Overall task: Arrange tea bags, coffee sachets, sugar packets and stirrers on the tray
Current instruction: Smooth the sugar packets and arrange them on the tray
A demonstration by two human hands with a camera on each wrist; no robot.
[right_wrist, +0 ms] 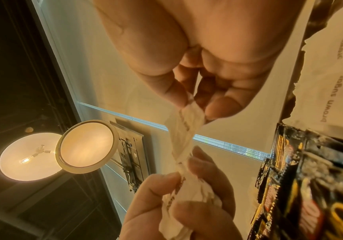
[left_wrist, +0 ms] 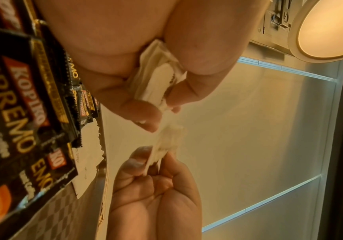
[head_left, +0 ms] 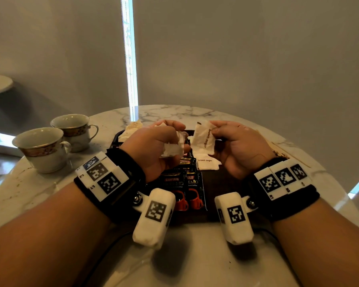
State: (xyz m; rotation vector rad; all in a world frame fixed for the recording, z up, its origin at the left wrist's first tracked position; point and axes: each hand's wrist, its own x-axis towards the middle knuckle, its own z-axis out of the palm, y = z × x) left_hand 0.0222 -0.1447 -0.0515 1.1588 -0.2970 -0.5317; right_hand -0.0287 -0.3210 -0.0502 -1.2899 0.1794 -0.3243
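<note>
Above a dark rectangular tray (head_left: pixel 214 212) on a round marble table (head_left: pixel 50 183), the left hand (head_left: pixel 153 146) grips several crumpled white sugar packets (head_left: pixel 173 147) while the right hand (head_left: pixel 238 148) pinches one white brown-sugar packet (head_left: pixel 203 139) by its edge.

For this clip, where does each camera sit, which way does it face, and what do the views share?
Head: on the head, looking down at the tray; both forearms, left hand and right hand show.
Left wrist: looks along the left palm at its bunch of sugar packets; the right hand's fingers show.
Right wrist: looks along the right palm at its pinched packet.
Shared: coffee sachets.
</note>
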